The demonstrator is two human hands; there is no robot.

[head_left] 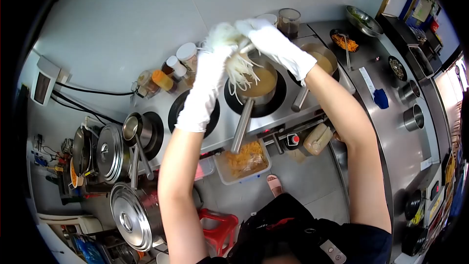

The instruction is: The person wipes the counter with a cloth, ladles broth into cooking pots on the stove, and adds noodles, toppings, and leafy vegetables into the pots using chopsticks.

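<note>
Both my hands wear white gloves and are raised over the stove. My left hand is closed around a bunch of pale white noodles, whose loose strands hang down over a pot of cloudy tan broth. My right hand is at the top of the same bunch, its bent fingers pressed against it; the fingertips are partly hidden. The pot's long handle points toward me. Right of it, below my right wrist, stands a second pot with similar liquid.
Seasoning jars line the wall. Black burner ring lies left of the pot. Lidded steel pots stand at left. A bin of yellow food sits below the stove. Shredded orange food and a blue cloth are on the right counter.
</note>
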